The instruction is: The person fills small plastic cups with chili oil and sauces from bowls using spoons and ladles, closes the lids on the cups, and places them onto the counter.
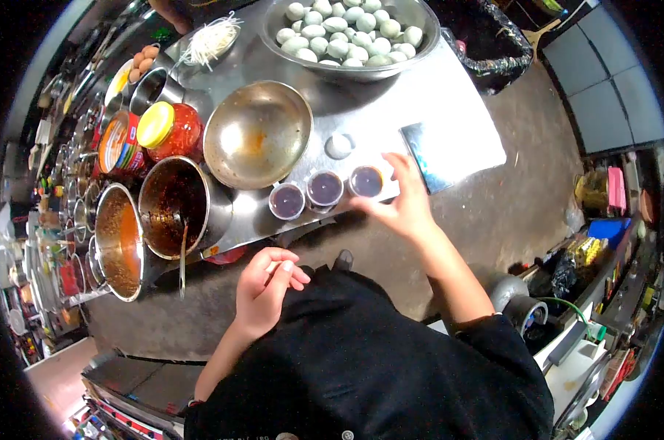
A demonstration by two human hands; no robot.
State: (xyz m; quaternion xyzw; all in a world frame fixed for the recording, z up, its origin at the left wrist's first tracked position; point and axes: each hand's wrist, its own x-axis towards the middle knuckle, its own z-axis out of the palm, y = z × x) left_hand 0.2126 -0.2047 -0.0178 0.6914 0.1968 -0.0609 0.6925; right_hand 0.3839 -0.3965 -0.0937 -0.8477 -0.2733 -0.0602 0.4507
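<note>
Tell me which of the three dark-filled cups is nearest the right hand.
The rightmost cup: it stands within the spread of the right hand, while the middle cup and left cup stand outside it.

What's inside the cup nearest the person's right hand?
The cup by the right hand holds a dark liquid. Only its surface shows; the liquid is too dark to see through, so the bottom and anything sunk there stay hidden.
</note>
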